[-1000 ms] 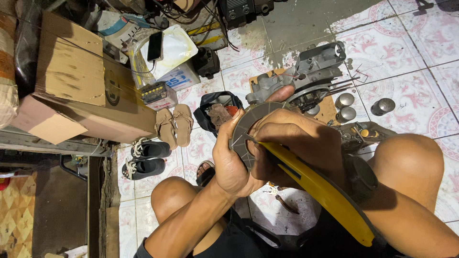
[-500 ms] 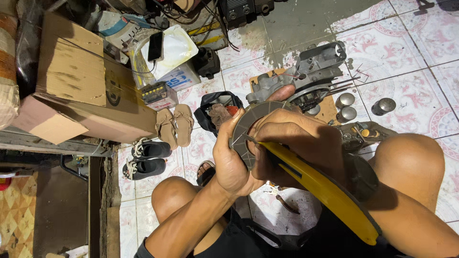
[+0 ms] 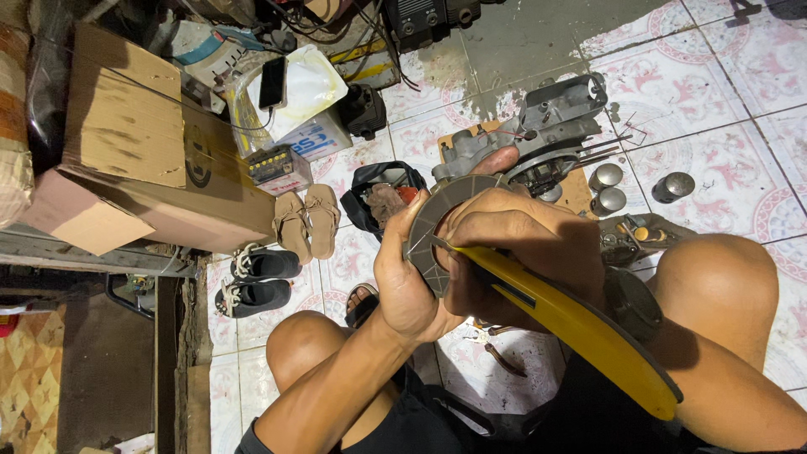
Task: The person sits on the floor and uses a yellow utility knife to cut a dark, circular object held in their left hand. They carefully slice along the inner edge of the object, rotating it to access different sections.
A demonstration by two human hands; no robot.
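My left hand [image 3: 408, 286] grips a flat grey semicircular part [image 3: 434, 217] by its lower edge and holds it upright in front of me. A yellow utility knife [image 3: 580, 328] is clenched in my right hand [image 3: 525, 244], its tip resting on the grey part's inner edge. Both hands press close together above my lap, between my bare knees. On my right wrist sits a dark watch [image 3: 632, 303]. The far side of the grey part is hidden behind my right hand's fingers.
On the tiled floor beyond my hands lies a grey metal engine assembly [image 3: 551, 126] on a board, beside round metal caps [image 3: 677, 187]. A black bag [image 3: 378, 195], tan sandals [image 3: 307, 220], black shoes [image 3: 261, 279], cardboard boxes [image 3: 134, 160] and a small battery [image 3: 277, 168] lie to the left.
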